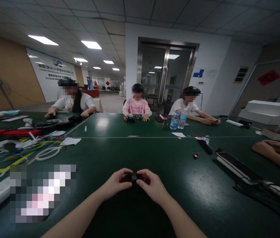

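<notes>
Both my hands meet over the green table (100, 152), near the lower middle of the view. Between them is a small black object (133, 178), too small and dark to name. My left hand (118, 181) pinches its left side with thumb and fingers. On the right side, my right hand (150, 182) grips it the same way. The fingertips partly cover the object.
Cables (48, 153) and tools crowd the left. A phone (239, 165) on a white block lies right, near another person's hands (266, 148). Two bottles (174, 121) stand farther back. Three people sit across the table. A blurred patch covers something at lower left.
</notes>
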